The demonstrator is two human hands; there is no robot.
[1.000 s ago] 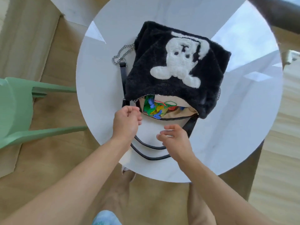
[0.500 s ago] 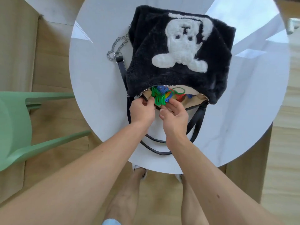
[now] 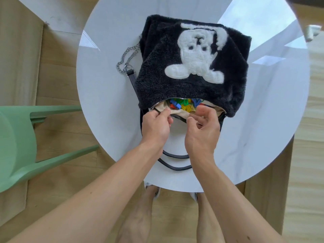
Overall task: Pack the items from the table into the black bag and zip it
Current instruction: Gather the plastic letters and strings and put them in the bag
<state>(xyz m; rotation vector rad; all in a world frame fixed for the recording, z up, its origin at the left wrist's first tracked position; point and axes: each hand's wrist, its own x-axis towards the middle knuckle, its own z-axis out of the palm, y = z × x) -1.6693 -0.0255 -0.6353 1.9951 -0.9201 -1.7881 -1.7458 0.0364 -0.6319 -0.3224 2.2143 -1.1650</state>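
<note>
A fluffy black bag (image 3: 157, 81) with a white bear figure lies on the round white table (image 3: 105, 85), its zipped mouth open toward me. Several colourful plastic pieces (image 3: 184, 105) show inside against the beige lining. My left hand (image 3: 156, 125) pinches the near left edge of the bag's opening at the zipper end. My right hand (image 3: 201, 127) hovers just in front of the opening with fingers curled and apart, holding nothing I can see. The bag's black straps (image 3: 175, 162) loop out under my wrists.
A silver chain (image 3: 126, 57) lies left of the bag. A green chair (image 3: 17, 137) stands to the left of the table. Wooden floor and my feet (image 3: 150, 188) show below the table's near edge.
Both hands moved up to the bag's mouth. The right hand pushed the colourful pieces in and has drawn back out; the left hand now grips the opening's edge.
</note>
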